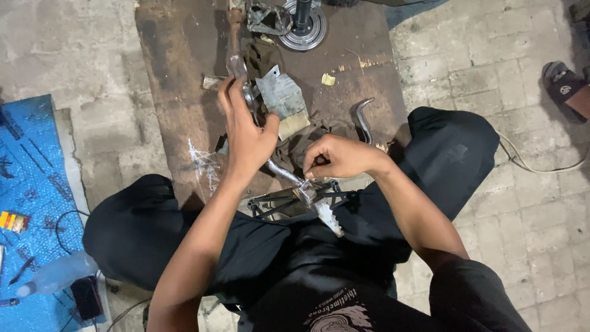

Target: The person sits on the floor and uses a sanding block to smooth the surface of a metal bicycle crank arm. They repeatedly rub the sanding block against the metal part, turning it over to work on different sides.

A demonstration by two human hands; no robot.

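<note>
The left hand (246, 138) is wrapped tight around a bent metal rod (279, 171) over the rusty worktop (178, 92), while the right hand (338, 157) pinches a small fitting (305, 192) at the rod's lower end, above the lap. That fitting sits beside a toothed metal piece (329, 218), so a slip of the pinch could likely scrape the fingers or drop the part among the rags.

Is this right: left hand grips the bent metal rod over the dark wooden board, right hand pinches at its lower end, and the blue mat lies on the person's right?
Not quite. The head view shows the blue mat on the person's left. The rest holds: the left hand grips the bent metal rod over the dark wooden board, and the right hand pinches at its lower end.
</note>
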